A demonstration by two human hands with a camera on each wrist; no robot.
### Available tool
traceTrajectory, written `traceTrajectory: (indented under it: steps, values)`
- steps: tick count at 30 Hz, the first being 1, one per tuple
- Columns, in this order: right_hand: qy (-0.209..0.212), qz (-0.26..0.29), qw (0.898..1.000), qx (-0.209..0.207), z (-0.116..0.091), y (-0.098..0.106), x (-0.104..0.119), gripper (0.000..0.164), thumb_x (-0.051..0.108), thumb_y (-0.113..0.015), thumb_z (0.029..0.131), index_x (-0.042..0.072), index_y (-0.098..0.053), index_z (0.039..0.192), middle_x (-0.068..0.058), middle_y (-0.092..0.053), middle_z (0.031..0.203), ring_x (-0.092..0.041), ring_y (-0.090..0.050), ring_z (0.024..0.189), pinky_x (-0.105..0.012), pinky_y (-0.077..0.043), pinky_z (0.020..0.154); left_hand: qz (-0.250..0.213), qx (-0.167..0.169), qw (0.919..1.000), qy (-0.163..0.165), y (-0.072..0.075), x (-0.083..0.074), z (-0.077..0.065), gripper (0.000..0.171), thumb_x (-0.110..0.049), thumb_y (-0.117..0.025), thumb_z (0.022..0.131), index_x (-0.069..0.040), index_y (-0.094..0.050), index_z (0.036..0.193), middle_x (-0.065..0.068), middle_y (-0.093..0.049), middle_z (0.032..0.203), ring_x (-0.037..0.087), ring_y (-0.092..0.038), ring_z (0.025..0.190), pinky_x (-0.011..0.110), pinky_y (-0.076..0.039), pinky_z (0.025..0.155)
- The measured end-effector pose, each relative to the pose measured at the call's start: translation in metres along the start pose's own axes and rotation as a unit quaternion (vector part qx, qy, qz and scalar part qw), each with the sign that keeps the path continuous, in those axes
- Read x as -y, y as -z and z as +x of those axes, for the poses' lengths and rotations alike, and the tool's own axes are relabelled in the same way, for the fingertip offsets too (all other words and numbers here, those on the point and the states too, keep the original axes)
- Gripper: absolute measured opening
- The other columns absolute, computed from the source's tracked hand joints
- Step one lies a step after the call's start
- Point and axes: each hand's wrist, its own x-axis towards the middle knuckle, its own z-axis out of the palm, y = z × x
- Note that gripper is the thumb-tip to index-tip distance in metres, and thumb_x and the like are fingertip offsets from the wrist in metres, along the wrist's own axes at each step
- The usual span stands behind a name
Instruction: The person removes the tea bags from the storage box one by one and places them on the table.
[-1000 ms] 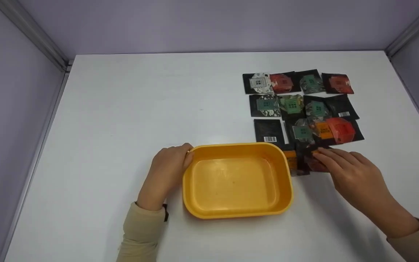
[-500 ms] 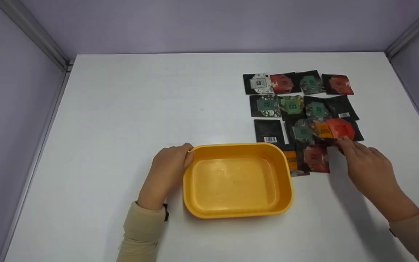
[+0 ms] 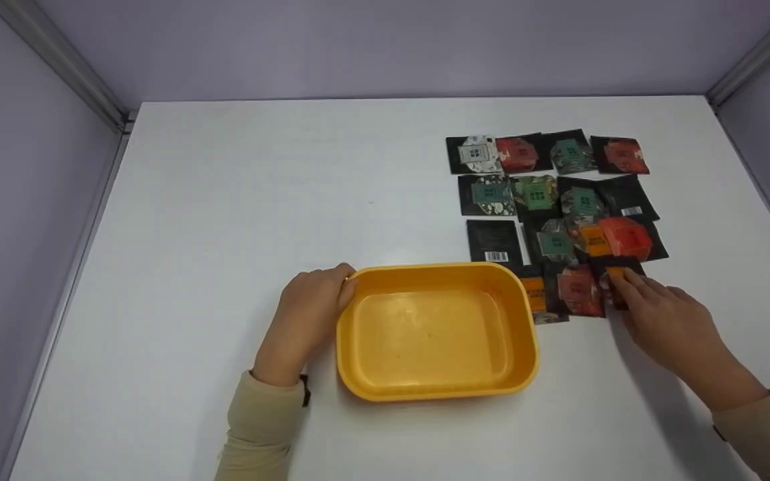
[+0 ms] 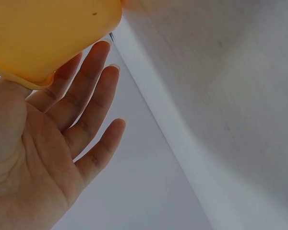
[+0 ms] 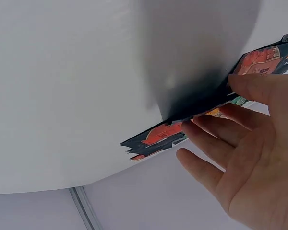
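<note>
In the head view, my left hand [image 3: 311, 314] grips the left rim of an empty yellow plastic basin [image 3: 432, 341]. The left wrist view shows the fingers [image 4: 93, 103] spread along the basin's outside, with the thumb mostly hidden. My right hand [image 3: 672, 327] holds a black sachet with an orange label [image 3: 615, 265] between thumb and fingers, low over the table at the right end of the front row. Directly left of it lies a red-patterned sachet [image 3: 580, 288]. Behind it, a bright red sachet [image 3: 629, 238] lies in the row above.
Several flat sachets, such as a white-patterned one [image 3: 475, 154] and a black one with a barcode [image 3: 494, 240], lie in rows at the right of the white table [image 3: 258, 187]. The basin partly covers an orange-labelled sachet [image 3: 534, 294]. Purple panels [image 3: 385, 47] surround the table.
My right hand first moved right and away from the red-patterned sachet, then came slightly back toward me, laying the orange-labelled sachet beside it. The left hand and basin have stayed put.
</note>
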Motion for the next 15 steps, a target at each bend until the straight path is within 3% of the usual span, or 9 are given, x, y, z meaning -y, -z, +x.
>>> traceTrajectory:
  steps: [8,12,15]
  values:
    - [-0.007,0.001,1.000,0.029,0.000,0.003,0.003,0.064,0.007,-0.087,0.071,-0.009,-0.059,0.126,-0.034,-0.058,0.125,-0.049,-0.062,0.100,-0.063,-0.050,0.078,0.005,-0.006,0.9999,-0.008,-0.001,0.001,0.001,0.024,-0.025,-0.053,0.104,-0.008,-0.069,0.108,0.002,-0.069,0.089,0.019,-0.060,0.078,0.037,-0.050,0.084]
    - [0.014,-0.005,1.000,-0.022,0.006,0.006,0.011,0.055,0.007,-0.086,0.071,-0.008,-0.064,0.119,-0.032,-0.063,0.117,-0.046,-0.065,0.093,-0.060,-0.052,0.073,0.010,-0.008,0.9999,-0.009,0.000,0.003,0.000,0.026,-0.026,-0.051,0.105,-0.008,-0.070,0.110,0.002,-0.070,0.095,0.021,-0.063,0.085,0.038,-0.049,0.087]
    - [0.023,-0.001,0.997,-0.068,0.014,0.009,0.018,0.047,0.007,-0.084,0.073,-0.007,-0.066,0.114,-0.029,-0.067,0.111,-0.044,-0.067,0.088,-0.058,-0.053,0.070,0.011,-0.029,0.9995,-0.010,0.000,0.006,0.000,0.028,-0.028,-0.051,0.105,-0.009,-0.071,0.112,0.004,-0.071,0.103,0.023,-0.063,0.096,0.040,-0.048,0.093]
